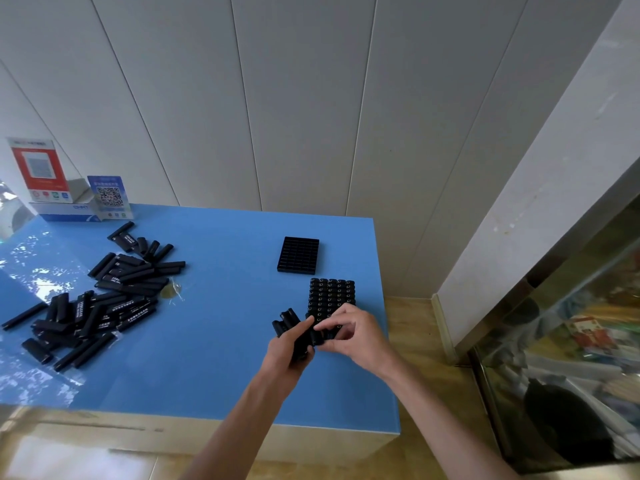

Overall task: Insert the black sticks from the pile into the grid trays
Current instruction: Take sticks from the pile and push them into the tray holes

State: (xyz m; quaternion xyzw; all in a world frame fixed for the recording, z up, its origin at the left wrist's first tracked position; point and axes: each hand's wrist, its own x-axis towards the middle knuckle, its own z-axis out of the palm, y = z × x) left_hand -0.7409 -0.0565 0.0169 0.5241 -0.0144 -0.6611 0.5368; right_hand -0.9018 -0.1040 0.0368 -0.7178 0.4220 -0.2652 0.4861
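A pile of black sticks (100,299) lies spread over the left of the blue table (221,358). An empty black grid tray (298,255) sits at the back right. In front of it stands a second grid tray (331,296) packed with upright sticks. My left hand (289,351) grips a bundle of several black sticks (285,323) just left of that tray. My right hand (349,332) pinches a single stick (317,336) at the tray's near edge, hiding the near rows.
QR code signs (110,197) and a white and blue box (69,211) stand at the table's back left. A clear plastic scrap (173,291) lies beside the pile. The table's right edge drops to a wooden floor (426,358), with a glass cabinet (571,341) further right.
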